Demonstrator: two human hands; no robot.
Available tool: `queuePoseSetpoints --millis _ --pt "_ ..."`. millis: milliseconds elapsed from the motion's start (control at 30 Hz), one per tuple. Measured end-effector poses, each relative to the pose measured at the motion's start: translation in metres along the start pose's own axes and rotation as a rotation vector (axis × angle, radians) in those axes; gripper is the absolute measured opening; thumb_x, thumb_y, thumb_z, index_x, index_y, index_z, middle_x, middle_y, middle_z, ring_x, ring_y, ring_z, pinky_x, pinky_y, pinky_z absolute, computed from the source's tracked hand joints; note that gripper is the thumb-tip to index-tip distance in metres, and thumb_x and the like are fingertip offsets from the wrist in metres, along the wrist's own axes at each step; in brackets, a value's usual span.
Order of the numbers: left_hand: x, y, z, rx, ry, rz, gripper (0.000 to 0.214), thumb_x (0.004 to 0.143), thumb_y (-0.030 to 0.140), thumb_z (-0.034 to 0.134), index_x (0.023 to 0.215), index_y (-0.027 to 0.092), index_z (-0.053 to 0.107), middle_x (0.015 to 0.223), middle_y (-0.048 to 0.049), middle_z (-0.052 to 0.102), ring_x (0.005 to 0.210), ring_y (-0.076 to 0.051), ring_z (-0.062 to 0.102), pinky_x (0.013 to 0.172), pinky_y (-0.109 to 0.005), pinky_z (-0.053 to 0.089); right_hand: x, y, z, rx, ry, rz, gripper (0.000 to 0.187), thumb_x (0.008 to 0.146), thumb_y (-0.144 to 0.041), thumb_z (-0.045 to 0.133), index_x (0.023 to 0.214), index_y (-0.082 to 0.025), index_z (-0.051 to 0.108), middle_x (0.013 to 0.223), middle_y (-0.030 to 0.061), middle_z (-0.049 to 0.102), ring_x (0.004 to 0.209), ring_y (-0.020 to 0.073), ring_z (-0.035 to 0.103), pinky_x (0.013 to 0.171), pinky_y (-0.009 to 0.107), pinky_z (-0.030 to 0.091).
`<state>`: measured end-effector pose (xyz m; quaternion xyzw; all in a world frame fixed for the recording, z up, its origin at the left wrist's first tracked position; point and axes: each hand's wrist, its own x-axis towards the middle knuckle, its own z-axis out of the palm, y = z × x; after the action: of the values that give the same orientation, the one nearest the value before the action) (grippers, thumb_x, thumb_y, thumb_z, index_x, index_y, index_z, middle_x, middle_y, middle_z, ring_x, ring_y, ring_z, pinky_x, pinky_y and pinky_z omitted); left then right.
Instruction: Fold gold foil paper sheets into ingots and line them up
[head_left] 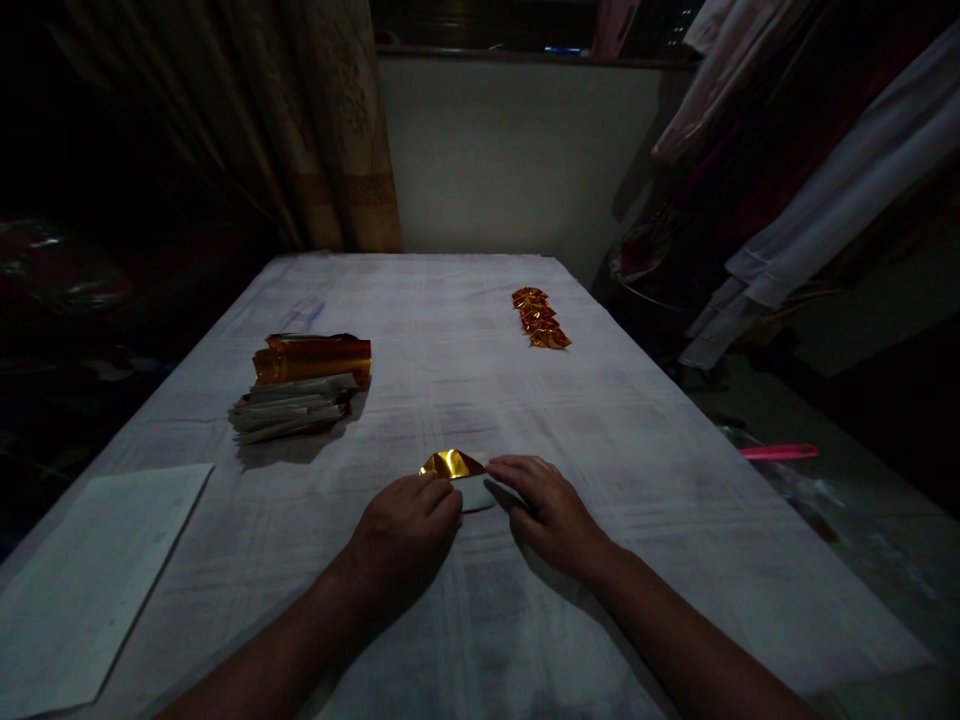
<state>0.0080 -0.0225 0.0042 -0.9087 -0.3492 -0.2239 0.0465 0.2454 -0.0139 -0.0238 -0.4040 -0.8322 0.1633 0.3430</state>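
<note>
A partly folded sheet of gold foil paper (451,463) lies on the cloth in front of me. Its upper part shows shiny gold with slanting corners, its lower part a pale grey back. My left hand (409,525) is closed on the sheet's left side, and its fingers hide that edge. On the opposite corner are the fingertips of my right hand (551,510), its thumb held lower and a little apart from the fingers. Further off to the left lies a stack of loose foil sheets (296,405), grey backs up, beside a curled orange-gold bundle (319,358).
A row of folded gold foil pieces (540,318) lies at the table's far right. A white paper sheet (105,580) rests at the near left on the checked tablecloth (450,380). Curtain (330,130) and wall stand behind; clothes (810,220) hang on the right.
</note>
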Motion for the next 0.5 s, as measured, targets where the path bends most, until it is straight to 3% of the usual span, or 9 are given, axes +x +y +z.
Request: queuePoseSetpoints --millis 233,367,500 --pt "-0.01 -0.023 0.001 -0.131 0.032 0.022 0.018 0.099 0.011 0.047 0.101 0.018 0.063 0.106 -0.007 0.075 0.119 -0.025 0.064 0.105 -0.053 0.048 0.012 0.004 0.003 -0.146 -0.061 -0.135 0.033 0.094 -0.019 0.061 0.126 -0.026 0.065 0.127 0.0125 0.066 0.114 0.0254 0.062 0.089 0.044 0.053" --pt "-0.017 -0.024 -0.001 -0.125 0.004 -0.023 0.018 0.1 0.012 0.048 0.101 0.019 0.064 0.11 -0.0064 0.075 0.126 -0.027 0.061 0.111 -0.058 0.041 0.017 0.0 0.012 -0.132 -0.054 -0.209 0.014 0.097 -0.028 0.061 0.106 -0.027 0.072 0.118 0.008 0.072 0.103 0.0217 0.066 0.083 0.038 0.052" --pt "-0.024 -0.008 -0.004 -0.093 -0.036 -0.04 0.021 0.099 0.011 0.048 0.107 0.019 0.065 0.115 -0.0081 0.073 0.123 -0.028 0.062 0.112 -0.057 0.042 0.016 -0.004 0.016 -0.115 -0.043 -0.207 0.015 0.099 -0.029 0.058 0.099 -0.025 0.073 0.113 0.0064 0.074 0.098 0.0209 0.068 0.079 0.037 0.051"
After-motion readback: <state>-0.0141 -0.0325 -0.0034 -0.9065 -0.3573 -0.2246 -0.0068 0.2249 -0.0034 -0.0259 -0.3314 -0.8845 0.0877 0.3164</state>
